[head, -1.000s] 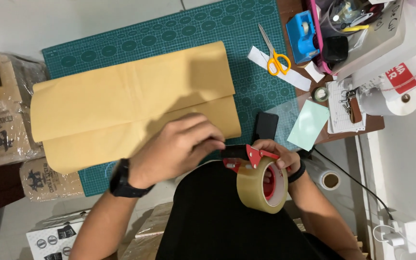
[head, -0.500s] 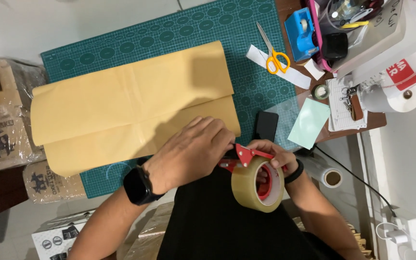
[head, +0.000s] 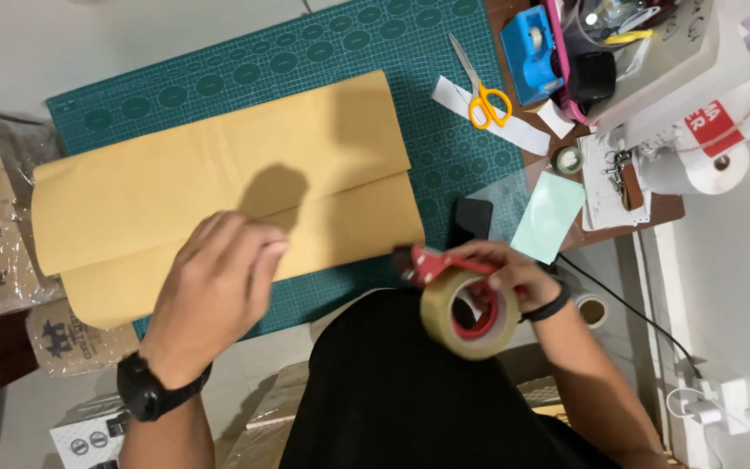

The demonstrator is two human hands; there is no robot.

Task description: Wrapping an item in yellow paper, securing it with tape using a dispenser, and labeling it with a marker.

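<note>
a: what did the right hand (head: 501,269) hold?
b: it gripped the tape dispenser (head: 462,304) just off the green mat's (head: 349,52) near edge.
a: and the left hand (head: 214,291)?
b: loose, fingers spread, over the folded brown paper (head: 219,191).

Bare forearms, black top, something black on each wrist.

Seen from above, the person wears a plain black garment over the torso (head: 401,391), with no print or seam detail that I can make out. Both arms are bare from the wrist up as far as the view reaches, so no sleeves show. The left hand (head: 214,282) has a chunky black wristwatch (head: 151,391) strapped just behind it, with a broad dark band and a thick case; the face is turned away and cannot be read. The right hand (head: 501,274) has a slimmer black band (head: 549,306) round the wrist, smooth and narrow. No rings or gloves are visible on either hand.
</note>
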